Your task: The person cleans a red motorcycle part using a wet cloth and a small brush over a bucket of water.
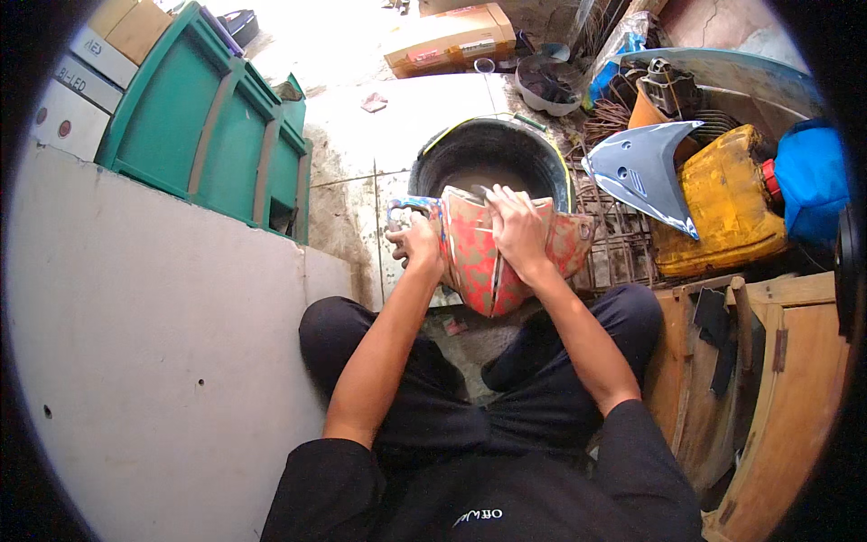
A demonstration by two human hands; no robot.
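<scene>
A motorcycle body panel [474, 261] with patchy red and tan paint lies across the near rim of a round black bucket [489, 152]. My left hand [414, 242] grips the panel's left end, fingers around a blue-marked part with an opening. On the panel's upper middle rests my right hand [516, 227], its fingers bent over a small dark piece [479, 192], perhaps a sanding pad, near the far edge. What lies under the right palm is hidden. The bucket holds murky liquid, and its yellow-green rim shows beyond the panel.
At right stand a grey-blue fairing piece [637, 166], a yellow jerrycan [728, 203], a metal wire rack [620, 237] and a wooden frame [792, 359]. A green plastic cabinet [169, 115] and a white wall [169, 305] are at left. Beyond the bucket are a grey bowl [548, 98] and cardboard box [450, 44].
</scene>
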